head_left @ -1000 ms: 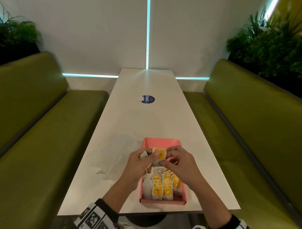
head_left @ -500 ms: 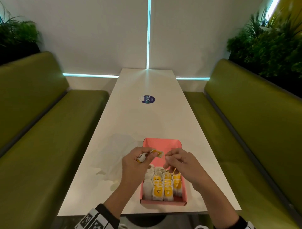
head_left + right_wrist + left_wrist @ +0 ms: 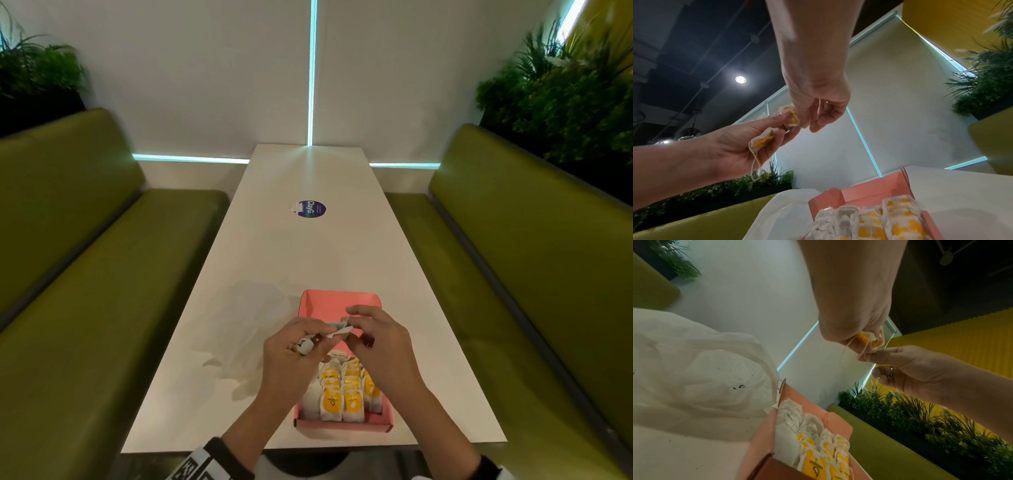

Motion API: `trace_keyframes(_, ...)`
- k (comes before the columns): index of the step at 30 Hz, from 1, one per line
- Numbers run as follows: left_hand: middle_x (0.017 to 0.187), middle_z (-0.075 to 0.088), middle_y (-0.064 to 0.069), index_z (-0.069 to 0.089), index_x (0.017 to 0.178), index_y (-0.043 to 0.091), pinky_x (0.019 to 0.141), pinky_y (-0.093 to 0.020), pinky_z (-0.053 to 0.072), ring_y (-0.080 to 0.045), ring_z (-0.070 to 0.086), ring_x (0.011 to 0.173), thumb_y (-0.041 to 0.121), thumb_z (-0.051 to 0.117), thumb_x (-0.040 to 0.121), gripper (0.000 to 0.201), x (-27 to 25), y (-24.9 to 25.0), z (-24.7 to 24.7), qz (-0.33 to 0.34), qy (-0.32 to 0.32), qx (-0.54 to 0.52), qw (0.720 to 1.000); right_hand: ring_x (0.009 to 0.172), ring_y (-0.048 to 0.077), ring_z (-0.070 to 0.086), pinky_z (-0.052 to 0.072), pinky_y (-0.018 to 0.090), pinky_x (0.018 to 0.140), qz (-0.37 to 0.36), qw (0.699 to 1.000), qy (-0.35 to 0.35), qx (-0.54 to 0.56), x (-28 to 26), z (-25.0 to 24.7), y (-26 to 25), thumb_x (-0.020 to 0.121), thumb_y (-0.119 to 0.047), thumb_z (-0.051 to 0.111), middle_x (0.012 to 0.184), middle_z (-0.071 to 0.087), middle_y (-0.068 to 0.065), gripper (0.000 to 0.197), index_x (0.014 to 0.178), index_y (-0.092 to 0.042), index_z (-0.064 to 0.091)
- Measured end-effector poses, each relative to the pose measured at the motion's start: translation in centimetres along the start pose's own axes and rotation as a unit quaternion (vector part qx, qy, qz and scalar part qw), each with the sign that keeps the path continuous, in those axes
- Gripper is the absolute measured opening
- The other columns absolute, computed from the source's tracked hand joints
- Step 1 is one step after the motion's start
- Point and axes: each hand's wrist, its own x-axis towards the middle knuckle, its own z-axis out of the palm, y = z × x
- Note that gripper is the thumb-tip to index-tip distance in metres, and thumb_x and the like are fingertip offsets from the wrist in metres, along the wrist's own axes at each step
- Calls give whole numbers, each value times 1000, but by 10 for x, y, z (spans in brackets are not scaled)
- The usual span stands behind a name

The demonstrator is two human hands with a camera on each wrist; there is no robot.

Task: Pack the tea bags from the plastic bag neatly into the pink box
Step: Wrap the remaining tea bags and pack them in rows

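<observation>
Tea bags: light, soft, tearable; your left hand fingers clamped on two above the pink box.
Right hand: fingers pinched one bag's edge.
Hold: judged best by paper edges, not strings.

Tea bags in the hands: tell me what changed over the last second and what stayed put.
The yellow-faced tea bag, earlier held upright facing the head camera, has been turned edge-on above the pink box. The right hand, which pinched it together with the left hand, has slid right to its end. The left hand still holds a second tea bag. Unchanged: packed rows, plastic bag, box position.
</observation>
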Motion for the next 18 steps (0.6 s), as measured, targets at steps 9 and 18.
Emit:
trace_keyframes(9, 69, 71, -4, 67, 80, 5, 50, -23, 53, -14, 67, 61, -5, 65, 79, 10, 4, 11, 4, -110, 18, -91, 990, 61, 8, 64, 54, 21, 65, 63, 978, -54, 189, 1, -5, 3, 76, -10, 75, 106, 65, -10, 12, 87, -14, 73)
trace_keyframes(18, 51, 60, 1, 66, 78, 12, 41, -17, 41, -8, 53, 45, 11, 66, 80, 2, 6, 12, 9, -144, 53, -70, 986, 70, 13, 64, 56, 35, 73, 81, 977, -101, 169, -1, -6, 4, 73, -24, 78, 91, 67, -8, 13, 79, -14, 73)
